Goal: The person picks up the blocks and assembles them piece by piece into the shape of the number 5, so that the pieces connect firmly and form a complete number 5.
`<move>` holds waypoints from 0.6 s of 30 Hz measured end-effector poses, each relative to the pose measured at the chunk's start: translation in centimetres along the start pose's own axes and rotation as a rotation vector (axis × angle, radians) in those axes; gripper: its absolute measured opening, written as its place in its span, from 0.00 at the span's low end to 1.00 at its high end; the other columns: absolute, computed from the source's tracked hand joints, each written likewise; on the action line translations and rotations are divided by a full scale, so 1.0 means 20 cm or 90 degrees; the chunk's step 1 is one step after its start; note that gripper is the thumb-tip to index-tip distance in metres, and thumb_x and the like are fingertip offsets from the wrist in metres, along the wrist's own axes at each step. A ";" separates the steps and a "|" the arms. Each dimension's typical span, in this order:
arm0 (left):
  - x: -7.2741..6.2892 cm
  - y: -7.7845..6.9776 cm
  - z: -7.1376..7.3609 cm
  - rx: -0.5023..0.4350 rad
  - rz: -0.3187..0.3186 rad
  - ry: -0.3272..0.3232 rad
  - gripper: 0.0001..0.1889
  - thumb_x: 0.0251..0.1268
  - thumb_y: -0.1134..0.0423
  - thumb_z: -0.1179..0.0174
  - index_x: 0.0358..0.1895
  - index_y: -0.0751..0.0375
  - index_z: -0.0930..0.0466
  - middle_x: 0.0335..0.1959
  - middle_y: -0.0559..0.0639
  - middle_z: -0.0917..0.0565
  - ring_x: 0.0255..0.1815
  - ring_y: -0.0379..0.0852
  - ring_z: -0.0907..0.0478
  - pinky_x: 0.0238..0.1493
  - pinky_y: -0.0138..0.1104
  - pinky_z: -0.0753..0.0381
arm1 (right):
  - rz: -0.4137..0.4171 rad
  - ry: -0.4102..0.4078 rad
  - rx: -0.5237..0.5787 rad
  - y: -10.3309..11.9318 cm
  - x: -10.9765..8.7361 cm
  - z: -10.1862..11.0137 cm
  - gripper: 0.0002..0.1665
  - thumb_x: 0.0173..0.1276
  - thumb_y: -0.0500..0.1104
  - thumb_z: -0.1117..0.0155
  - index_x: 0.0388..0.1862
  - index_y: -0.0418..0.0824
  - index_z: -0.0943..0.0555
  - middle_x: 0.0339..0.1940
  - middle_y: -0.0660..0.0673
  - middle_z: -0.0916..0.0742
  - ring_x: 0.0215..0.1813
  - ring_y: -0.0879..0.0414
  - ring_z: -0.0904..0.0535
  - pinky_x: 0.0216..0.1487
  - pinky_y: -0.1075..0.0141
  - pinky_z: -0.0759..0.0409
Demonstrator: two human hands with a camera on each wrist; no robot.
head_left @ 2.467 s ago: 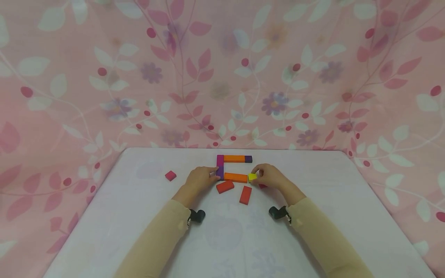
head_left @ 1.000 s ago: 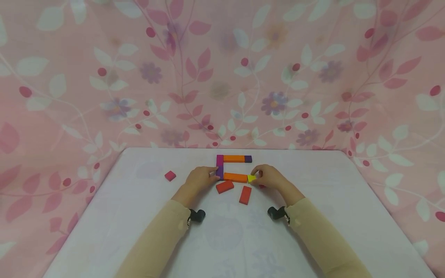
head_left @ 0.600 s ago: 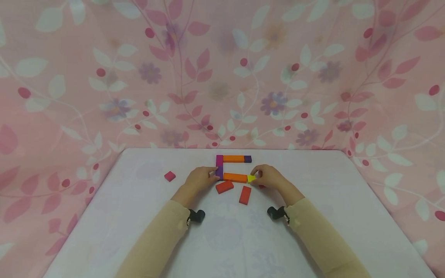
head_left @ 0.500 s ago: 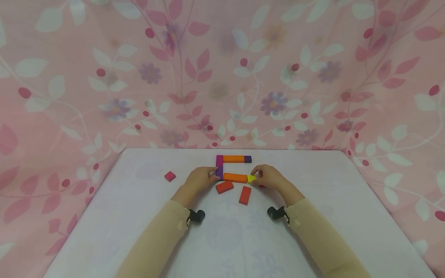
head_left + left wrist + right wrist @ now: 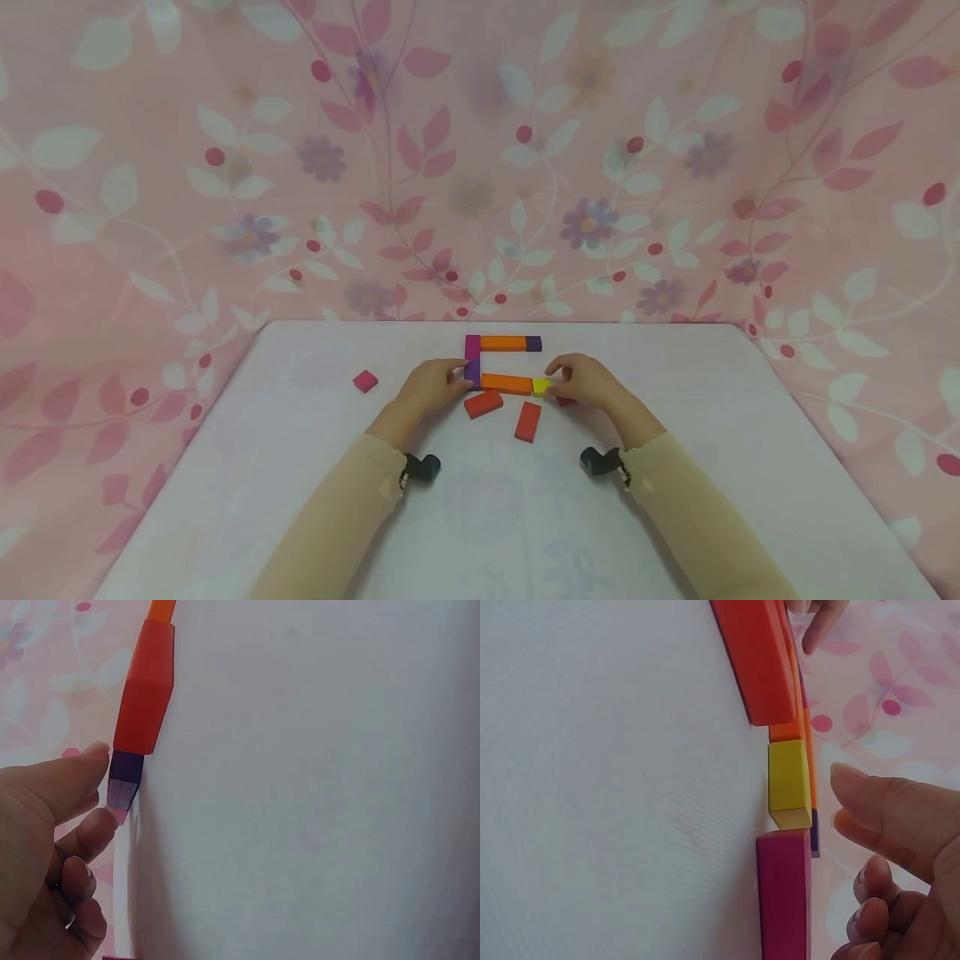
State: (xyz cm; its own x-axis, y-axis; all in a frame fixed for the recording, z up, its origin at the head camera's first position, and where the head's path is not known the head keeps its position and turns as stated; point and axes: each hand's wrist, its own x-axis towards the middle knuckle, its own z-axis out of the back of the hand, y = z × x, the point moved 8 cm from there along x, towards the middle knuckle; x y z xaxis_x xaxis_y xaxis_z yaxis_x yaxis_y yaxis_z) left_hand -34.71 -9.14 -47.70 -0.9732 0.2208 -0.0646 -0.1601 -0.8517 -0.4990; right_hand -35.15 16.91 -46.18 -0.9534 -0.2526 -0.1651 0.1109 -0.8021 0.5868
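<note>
Thumb and forefinger of my left hand point(image 5: 431, 387) pinch the purple block point(image 5: 474, 373), low in a left-hand column under a magenta block point(image 5: 472, 346). From the column an orange block point(image 5: 506, 384) runs right, ending at a small yellow block point(image 5: 541, 387). A second orange block point(image 5: 502, 342) lies parallel farther back, tipped by a dark purple block point(image 5: 533, 343). My right hand point(image 5: 588, 382) is just right of the yellow block; in the right wrist view a gap shows between its fingertips and the yellow block point(image 5: 789, 780). It holds nothing.
Two red blocks point(image 5: 483, 404) lie in front of the lower orange one. Partly under the right hand is a magenta block point(image 5: 784, 892). A pink block point(image 5: 365, 381) sits alone at left. The white table point(image 5: 487, 517) ends at a floral cloth point(image 5: 480, 167).
My right hand has let go of the yellow block and shifted slightly right. The yellow block now sits squarer against the orange block's end. My left hand stays in place.
</note>
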 end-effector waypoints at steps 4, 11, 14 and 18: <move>-0.01 -0.01 0.01 -0.003 -0.001 -0.006 0.28 0.68 0.47 0.36 0.69 0.48 0.25 0.38 0.46 0.20 0.46 0.47 0.26 0.57 0.43 0.23 | 0.003 -0.008 0.004 -0.01 -0.02 0.02 0.18 0.62 0.47 0.26 0.50 0.44 0.15 0.32 0.44 0.23 0.34 0.51 0.29 0.32 0.62 0.30; -0.04 -0.03 0.02 0.007 -0.018 -0.013 0.26 0.67 0.48 0.35 0.67 0.49 0.22 0.33 0.44 0.22 0.40 0.45 0.27 0.48 0.38 0.21 | 0.012 -0.021 0.008 -0.01 -0.07 0.05 0.17 0.64 0.48 0.27 0.49 0.43 0.15 0.30 0.45 0.24 0.31 0.51 0.29 0.30 0.62 0.30; -0.06 -0.05 0.02 0.013 -0.033 -0.015 0.25 0.67 0.48 0.35 0.65 0.49 0.21 0.32 0.44 0.22 0.39 0.45 0.27 0.46 0.38 0.22 | 0.000 -0.030 0.007 -0.02 -0.08 0.05 0.18 0.64 0.49 0.27 0.49 0.42 0.15 0.30 0.44 0.23 0.31 0.51 0.28 0.31 0.62 0.30; -0.09 -0.11 0.00 -0.003 -0.032 0.008 0.24 0.67 0.47 0.34 0.64 0.49 0.19 0.34 0.44 0.22 0.41 0.45 0.27 0.46 0.38 0.22 | -0.038 -0.044 -0.004 -0.06 -0.09 0.05 0.20 0.63 0.49 0.26 0.50 0.41 0.16 0.32 0.44 0.22 0.34 0.50 0.27 0.34 0.62 0.28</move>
State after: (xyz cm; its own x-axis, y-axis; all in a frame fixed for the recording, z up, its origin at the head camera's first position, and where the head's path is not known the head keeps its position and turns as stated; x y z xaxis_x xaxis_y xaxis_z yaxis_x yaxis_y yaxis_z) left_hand -32.59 -7.73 -46.54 -0.9619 0.2688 -0.0496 -0.2079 -0.8373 -0.5057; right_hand -33.79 18.89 -45.69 -0.9753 -0.1665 -0.1452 0.0546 -0.8185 0.5719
